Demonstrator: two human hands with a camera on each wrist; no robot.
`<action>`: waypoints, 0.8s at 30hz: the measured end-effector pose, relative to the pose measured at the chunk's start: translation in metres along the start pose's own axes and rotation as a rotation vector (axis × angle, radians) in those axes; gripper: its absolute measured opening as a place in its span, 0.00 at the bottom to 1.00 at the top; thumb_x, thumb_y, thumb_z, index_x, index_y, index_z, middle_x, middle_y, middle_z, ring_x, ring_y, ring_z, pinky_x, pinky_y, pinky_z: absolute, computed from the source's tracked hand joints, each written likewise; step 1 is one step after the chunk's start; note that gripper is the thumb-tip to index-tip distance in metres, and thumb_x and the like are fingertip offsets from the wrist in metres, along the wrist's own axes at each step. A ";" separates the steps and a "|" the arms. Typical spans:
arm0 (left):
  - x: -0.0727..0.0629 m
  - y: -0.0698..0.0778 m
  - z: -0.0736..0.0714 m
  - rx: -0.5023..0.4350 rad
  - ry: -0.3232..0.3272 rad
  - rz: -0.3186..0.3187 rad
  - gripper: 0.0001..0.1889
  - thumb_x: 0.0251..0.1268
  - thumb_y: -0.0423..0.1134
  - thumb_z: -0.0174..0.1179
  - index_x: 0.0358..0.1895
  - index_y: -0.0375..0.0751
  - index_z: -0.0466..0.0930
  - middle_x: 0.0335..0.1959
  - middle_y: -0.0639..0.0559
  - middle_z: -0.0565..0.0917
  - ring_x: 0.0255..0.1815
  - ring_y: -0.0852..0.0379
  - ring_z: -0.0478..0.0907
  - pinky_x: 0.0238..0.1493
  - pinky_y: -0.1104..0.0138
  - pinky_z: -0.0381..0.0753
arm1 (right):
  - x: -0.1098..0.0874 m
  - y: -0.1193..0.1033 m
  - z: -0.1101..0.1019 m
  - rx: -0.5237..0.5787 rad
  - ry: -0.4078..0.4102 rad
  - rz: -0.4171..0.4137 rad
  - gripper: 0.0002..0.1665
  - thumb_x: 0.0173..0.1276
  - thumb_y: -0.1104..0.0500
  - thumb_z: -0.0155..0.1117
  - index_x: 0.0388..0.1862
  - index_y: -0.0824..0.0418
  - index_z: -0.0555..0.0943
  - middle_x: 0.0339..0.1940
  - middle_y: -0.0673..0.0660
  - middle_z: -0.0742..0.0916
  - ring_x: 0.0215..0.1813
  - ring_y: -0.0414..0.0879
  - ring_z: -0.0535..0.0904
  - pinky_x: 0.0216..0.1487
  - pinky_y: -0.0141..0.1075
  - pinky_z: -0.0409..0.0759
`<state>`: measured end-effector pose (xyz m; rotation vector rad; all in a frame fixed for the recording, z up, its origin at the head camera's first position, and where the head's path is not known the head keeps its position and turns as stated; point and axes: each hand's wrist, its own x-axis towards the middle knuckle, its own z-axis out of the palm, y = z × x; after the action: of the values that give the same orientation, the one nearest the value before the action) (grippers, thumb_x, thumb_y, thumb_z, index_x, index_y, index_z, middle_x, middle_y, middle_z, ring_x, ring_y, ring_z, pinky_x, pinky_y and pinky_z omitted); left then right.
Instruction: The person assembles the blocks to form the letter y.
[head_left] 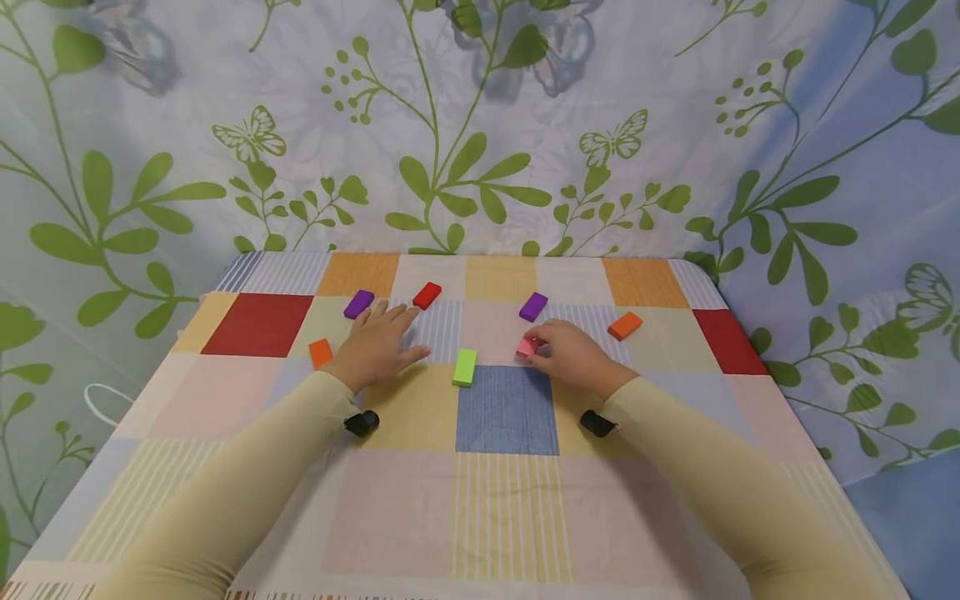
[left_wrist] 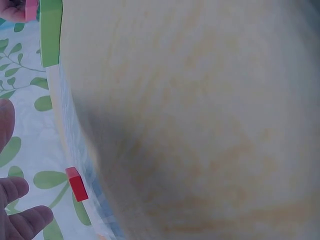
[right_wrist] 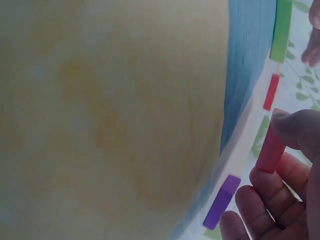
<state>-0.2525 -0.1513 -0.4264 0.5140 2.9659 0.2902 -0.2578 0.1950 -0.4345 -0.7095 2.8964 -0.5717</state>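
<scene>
My right hand (head_left: 573, 354) pinches a pink block (head_left: 526, 347) between thumb and fingers; the right wrist view shows this pink block (right_wrist: 271, 147) against the fingertips. My left hand (head_left: 381, 343) is spread with its fingers stretched out over the cloth and holds nothing. Just beyond its fingertips lie a purple block (head_left: 359, 304) and a red block (head_left: 427, 295). An orange block (head_left: 320, 353) is beside the left wrist. Between the hands sits a light green block (head_left: 464, 367). Past the right hand's fingers is another purple block (head_left: 533, 307).
A second orange block (head_left: 625, 326) lies to the right of the right hand. The table has a patchwork cloth (head_left: 435, 508) over it. Behind it hangs a leaf-patterned curtain (head_left: 300, 167). A white cord (head_left: 105, 392) loops at the left edge.
</scene>
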 end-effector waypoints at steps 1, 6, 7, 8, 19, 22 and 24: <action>0.000 0.000 0.000 0.002 0.000 -0.001 0.44 0.75 0.64 0.57 0.85 0.47 0.56 0.85 0.38 0.60 0.87 0.30 0.45 0.84 0.35 0.42 | 0.002 -0.001 0.001 0.001 -0.010 0.006 0.24 0.72 0.52 0.72 0.61 0.63 0.85 0.49 0.57 0.88 0.53 0.53 0.81 0.63 0.49 0.81; 0.001 0.001 0.001 0.003 0.001 -0.004 0.44 0.75 0.64 0.58 0.85 0.47 0.56 0.85 0.39 0.60 0.87 0.31 0.46 0.84 0.35 0.43 | 0.010 -0.005 0.007 -0.003 -0.028 0.022 0.23 0.72 0.52 0.72 0.61 0.63 0.85 0.47 0.56 0.88 0.50 0.51 0.80 0.60 0.47 0.83; 0.001 0.002 0.001 -0.001 0.001 -0.004 0.44 0.75 0.64 0.58 0.85 0.47 0.56 0.85 0.38 0.60 0.87 0.31 0.46 0.84 0.35 0.43 | 0.011 -0.006 0.008 -0.005 -0.029 0.025 0.23 0.72 0.52 0.72 0.61 0.63 0.85 0.46 0.56 0.88 0.50 0.50 0.80 0.59 0.47 0.83; 0.001 0.002 0.001 -0.004 0.002 -0.004 0.44 0.75 0.64 0.58 0.85 0.47 0.57 0.85 0.38 0.60 0.87 0.30 0.46 0.84 0.35 0.42 | 0.012 -0.006 0.009 -0.005 -0.029 0.024 0.22 0.73 0.53 0.72 0.60 0.63 0.85 0.46 0.56 0.88 0.49 0.50 0.80 0.59 0.46 0.83; 0.003 0.004 0.002 -0.005 0.003 0.010 0.43 0.75 0.62 0.59 0.84 0.45 0.59 0.84 0.37 0.62 0.86 0.29 0.48 0.84 0.35 0.42 | 0.015 -0.014 0.010 -0.011 -0.085 0.056 0.22 0.72 0.54 0.73 0.61 0.63 0.85 0.45 0.55 0.88 0.46 0.48 0.80 0.55 0.44 0.83; 0.003 0.005 0.002 -0.002 0.001 0.015 0.43 0.75 0.62 0.59 0.84 0.44 0.59 0.83 0.37 0.63 0.86 0.29 0.48 0.84 0.35 0.41 | 0.017 -0.014 0.010 -0.022 -0.094 0.061 0.22 0.72 0.53 0.74 0.60 0.62 0.85 0.43 0.55 0.88 0.45 0.48 0.80 0.54 0.43 0.83; 0.003 0.006 0.002 -0.003 -0.001 0.018 0.43 0.75 0.62 0.59 0.84 0.44 0.59 0.83 0.37 0.63 0.86 0.29 0.48 0.84 0.35 0.41 | 0.018 -0.014 0.010 -0.017 -0.095 0.065 0.22 0.71 0.53 0.75 0.58 0.62 0.86 0.42 0.54 0.88 0.44 0.48 0.80 0.53 0.43 0.82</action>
<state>-0.2529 -0.1444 -0.4271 0.5405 2.9609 0.2963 -0.2662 0.1716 -0.4387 -0.6237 2.8281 -0.4927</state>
